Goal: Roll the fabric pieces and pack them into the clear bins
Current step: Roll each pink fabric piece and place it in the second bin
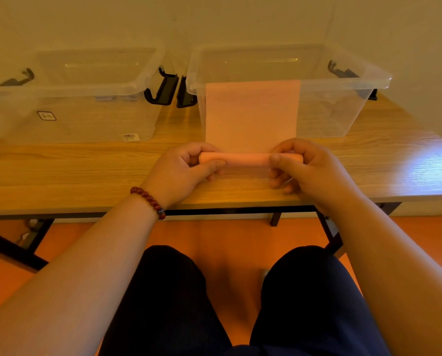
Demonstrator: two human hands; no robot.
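Note:
A pale pink fabric piece (252,114) hangs from the front rim of the right clear bin (343,109) down to the wooden table. Its near end is wound into a tight roll (245,158) lying just above the table top. My left hand (181,170) grips the roll's left end, thumb on top. My right hand (304,165) grips the right end the same way. The left clear bin (86,116) stands beside it and looks empty.
Both bins stand at the back of the wooden table (86,173) against a plain wall, with black latch handles (163,88) between them. A bead bracelet (149,200) is on my left wrist. My knees and an orange floor show below the table's edge.

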